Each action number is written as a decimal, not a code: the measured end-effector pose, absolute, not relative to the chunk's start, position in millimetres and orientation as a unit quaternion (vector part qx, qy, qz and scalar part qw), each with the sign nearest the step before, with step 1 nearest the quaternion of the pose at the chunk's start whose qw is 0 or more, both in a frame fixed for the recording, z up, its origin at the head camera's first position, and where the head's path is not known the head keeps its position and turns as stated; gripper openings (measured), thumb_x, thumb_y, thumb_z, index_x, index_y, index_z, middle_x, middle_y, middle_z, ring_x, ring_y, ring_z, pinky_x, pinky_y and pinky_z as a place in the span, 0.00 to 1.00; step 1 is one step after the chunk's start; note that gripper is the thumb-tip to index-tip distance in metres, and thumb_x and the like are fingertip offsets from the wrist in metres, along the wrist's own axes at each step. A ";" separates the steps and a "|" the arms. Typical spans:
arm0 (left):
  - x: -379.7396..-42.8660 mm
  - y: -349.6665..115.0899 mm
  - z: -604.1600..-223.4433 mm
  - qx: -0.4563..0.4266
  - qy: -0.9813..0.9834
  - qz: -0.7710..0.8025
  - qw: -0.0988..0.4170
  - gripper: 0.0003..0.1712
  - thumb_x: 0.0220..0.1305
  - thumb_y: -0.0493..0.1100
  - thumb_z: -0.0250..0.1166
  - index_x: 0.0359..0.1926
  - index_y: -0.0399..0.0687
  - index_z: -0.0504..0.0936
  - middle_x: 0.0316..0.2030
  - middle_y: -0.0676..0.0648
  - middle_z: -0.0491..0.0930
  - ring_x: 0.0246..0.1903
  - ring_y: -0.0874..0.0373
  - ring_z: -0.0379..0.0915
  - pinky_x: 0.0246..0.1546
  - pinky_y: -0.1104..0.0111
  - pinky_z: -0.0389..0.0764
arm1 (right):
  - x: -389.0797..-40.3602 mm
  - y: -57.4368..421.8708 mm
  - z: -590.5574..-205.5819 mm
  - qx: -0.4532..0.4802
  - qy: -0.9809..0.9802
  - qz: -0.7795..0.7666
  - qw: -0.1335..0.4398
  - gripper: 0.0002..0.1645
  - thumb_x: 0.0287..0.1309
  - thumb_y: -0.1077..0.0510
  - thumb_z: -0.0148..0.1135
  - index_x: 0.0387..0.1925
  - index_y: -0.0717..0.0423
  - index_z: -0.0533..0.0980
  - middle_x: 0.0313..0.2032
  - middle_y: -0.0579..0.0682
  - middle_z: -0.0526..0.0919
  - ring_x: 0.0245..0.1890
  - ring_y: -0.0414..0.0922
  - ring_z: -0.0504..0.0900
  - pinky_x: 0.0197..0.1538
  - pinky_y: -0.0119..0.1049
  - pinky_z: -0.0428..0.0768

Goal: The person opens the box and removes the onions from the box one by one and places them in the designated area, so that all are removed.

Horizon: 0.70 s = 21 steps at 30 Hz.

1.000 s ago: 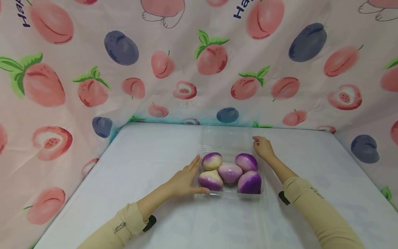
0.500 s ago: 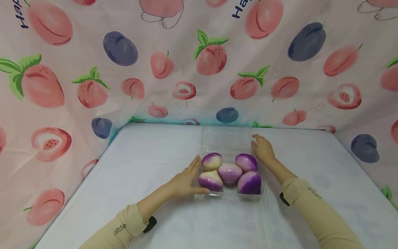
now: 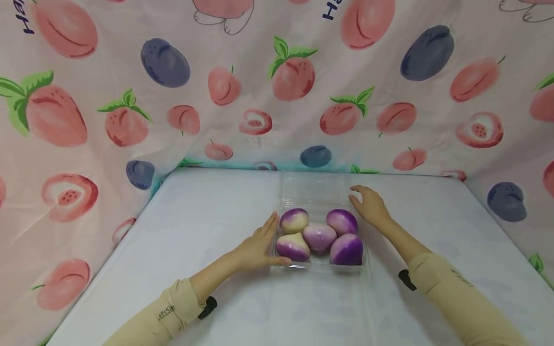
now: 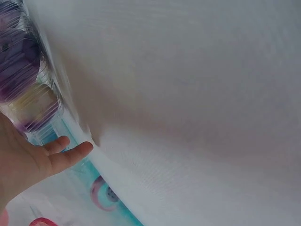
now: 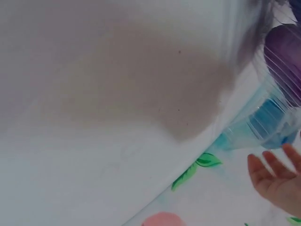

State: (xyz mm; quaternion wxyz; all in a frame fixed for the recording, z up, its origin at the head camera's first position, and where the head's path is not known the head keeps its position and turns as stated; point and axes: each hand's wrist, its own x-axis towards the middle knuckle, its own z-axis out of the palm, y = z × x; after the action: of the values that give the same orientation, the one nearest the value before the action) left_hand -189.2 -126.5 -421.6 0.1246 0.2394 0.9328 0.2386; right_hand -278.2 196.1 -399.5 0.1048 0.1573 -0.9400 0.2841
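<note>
A clear plastic clamshell box (image 3: 322, 267) lies on the white table in the head view, its transparent lid (image 3: 313, 187) folded back toward the wall. Several glossy purple-and-cream turnips (image 3: 319, 238) fill it. My left hand (image 3: 254, 250) rests along the box's left side with straight fingers, its thumb at the front rim. Beside the lid's right edge is my right hand (image 3: 371, 205), fingers loosely bent and thumb apart, with nothing held. In the right wrist view the right hand's fingers (image 5: 258, 172) are spread near the lid. The left wrist view shows the box's ribbed wall (image 4: 47, 80).
The white table (image 3: 207, 216) runs back to a pink fruit-print cloth (image 3: 255, 72) hanging behind and at both sides. Rolled beige sleeves (image 3: 173, 300) cover both forearms, with a dark device (image 3: 207, 307) at each wrist.
The right hand shifts slightly at the lid's right edge, and its thumb and forefinger part more. The right forearm swings a little to the right. The left hand keeps its place at the box.
</note>
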 end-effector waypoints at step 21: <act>-189.3 -124.7 -418.0 0.234 0.926 0.260 0.140 0.71 0.47 0.75 0.62 0.74 0.44 0.31 0.75 0.45 0.27 0.73 0.41 0.33 0.63 0.39 0.58 | -226.9 206.2 -360.5 0.340 -0.902 0.256 0.068 0.19 0.55 0.62 0.65 0.50 0.62 0.77 0.49 0.58 0.82 0.49 0.55 0.78 0.46 0.50 0.81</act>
State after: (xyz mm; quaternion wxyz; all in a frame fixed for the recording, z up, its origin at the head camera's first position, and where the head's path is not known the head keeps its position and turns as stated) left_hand -189.3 -124.7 -418.0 0.1399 0.2336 0.9264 0.2602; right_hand -226.9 206.2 -360.5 0.0681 0.3396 -0.9025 0.2561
